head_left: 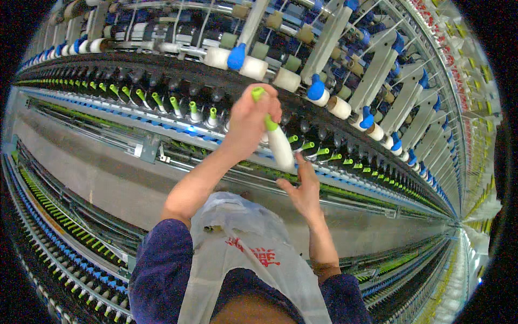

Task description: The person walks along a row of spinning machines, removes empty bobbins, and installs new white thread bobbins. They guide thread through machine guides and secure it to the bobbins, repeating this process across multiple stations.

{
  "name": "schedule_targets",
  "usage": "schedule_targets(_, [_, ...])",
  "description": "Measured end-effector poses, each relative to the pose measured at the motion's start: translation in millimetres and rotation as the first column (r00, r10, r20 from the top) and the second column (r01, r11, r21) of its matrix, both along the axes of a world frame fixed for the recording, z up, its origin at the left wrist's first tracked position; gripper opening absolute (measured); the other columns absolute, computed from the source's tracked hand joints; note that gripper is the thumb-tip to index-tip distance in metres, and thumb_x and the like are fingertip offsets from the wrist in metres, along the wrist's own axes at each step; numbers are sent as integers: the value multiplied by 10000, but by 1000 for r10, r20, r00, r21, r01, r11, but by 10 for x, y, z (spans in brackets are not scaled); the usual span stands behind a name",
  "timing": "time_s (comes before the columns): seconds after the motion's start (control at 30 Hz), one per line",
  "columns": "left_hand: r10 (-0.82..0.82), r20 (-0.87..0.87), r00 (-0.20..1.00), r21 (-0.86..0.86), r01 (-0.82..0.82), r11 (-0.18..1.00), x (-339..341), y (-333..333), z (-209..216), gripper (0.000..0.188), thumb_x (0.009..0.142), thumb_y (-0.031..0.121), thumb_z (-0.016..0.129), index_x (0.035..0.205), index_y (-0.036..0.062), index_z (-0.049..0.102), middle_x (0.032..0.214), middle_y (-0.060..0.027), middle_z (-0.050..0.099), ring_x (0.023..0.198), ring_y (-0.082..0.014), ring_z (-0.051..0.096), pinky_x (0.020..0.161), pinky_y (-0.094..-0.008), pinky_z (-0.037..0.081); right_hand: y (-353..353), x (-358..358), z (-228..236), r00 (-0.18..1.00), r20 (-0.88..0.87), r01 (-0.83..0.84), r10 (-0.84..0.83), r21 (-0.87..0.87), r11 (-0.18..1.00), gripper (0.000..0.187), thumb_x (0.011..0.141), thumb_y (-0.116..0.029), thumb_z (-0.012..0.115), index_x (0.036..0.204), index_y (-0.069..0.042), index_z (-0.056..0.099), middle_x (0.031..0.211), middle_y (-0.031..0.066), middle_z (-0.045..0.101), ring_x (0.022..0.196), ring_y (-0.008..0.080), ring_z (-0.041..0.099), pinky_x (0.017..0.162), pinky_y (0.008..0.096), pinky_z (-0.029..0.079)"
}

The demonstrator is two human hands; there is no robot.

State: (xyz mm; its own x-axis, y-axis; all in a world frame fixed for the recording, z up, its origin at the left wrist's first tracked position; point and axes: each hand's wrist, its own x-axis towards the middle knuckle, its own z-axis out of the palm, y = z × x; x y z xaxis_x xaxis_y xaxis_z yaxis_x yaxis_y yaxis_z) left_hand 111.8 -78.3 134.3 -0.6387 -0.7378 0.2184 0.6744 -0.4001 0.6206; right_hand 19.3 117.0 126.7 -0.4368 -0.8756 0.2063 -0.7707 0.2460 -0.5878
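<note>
My left hand (252, 116) is closed around the bright green upper part of a spinning bobbin. Green shows above and below the fist, and the white yarn-wound body (281, 150) slants down to the right. Close to its lower end is my right hand (306, 189), thumb and forefinger spread apart; whether it touches the yarn I cannot tell. Behind the hands runs a long row of green-topped bobbins (192, 110) on the spinning frame, some of them hidden by my left hand and forearm.
Above the row are white rollers (287, 79) and grey arms (328, 46) with blue ends (317, 88). A metal rail (226, 171) runs along the frame's front. Another row of green-topped bobbins (70, 216) stands across the grey floor (102, 167).
</note>
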Motion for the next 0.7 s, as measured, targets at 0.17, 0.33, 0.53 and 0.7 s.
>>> schedule_targets(0.17, [-253,-142,957,261,283,923,411,-94,181,380,960,343,437,1218,69,486,1252,-142,520,1127,-308,522,929,-416,438,-175,273,31,889,457,32,2,-68,997,400,666,-189,788,983,-14,617,886,137,646,797,265,621,738,371,481])
schedule_targets(0.33, [-209,64,976,142,198,970,680,4,67,412,956,330,449,1271,65,469,1450,-112,328,1248,-347,433,940,-460,456,-441,316,199,890,393,-210,230,-94,973,451,794,-206,644,1187,-2,557,816,15,533,777,137,474,760,274,401])
schedule_targets(0.53, [-270,217,938,79,259,963,830,-35,103,375,960,242,464,1281,47,457,1464,-64,313,1242,-241,447,908,-413,482,-879,236,358,643,726,-151,242,-190,970,322,911,-234,525,1143,-32,623,937,29,587,855,110,491,754,267,406])
schedule_targets(0.7, [-307,263,914,81,297,952,860,-27,101,382,943,201,504,1290,47,458,1417,-60,386,1101,-169,542,833,-350,521,-1102,448,286,469,848,26,248,-294,956,80,817,-60,643,798,9,677,809,27,605,726,99,525,652,263,423])
